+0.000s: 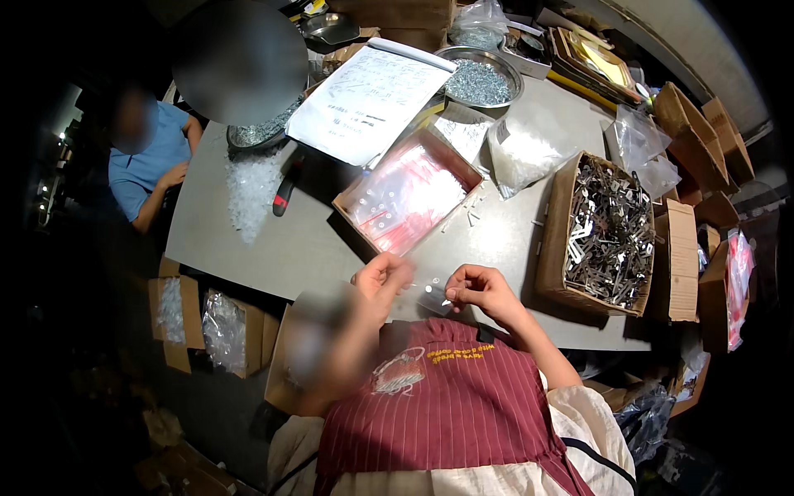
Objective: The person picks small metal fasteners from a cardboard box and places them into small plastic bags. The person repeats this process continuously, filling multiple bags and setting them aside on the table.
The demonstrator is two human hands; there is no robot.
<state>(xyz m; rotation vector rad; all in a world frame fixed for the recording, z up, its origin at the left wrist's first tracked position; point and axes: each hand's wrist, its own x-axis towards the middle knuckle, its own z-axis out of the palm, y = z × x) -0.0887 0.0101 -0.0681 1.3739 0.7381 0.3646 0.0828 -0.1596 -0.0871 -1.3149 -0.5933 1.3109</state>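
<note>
I watched my left hand point(382, 275) and right hand point(473, 289) pinching a small clear plastic bag point(430, 296) above the tabletop point(273, 240) edge, just before a shallow box of red-striped bags point(407, 197), beside a carton of metal parts point(608, 233).

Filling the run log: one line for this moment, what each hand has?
left hand: pinches small clear plastic bag | right hand: pinches same bag | nearby: open cardboard box of red-edged clear bags
</note>
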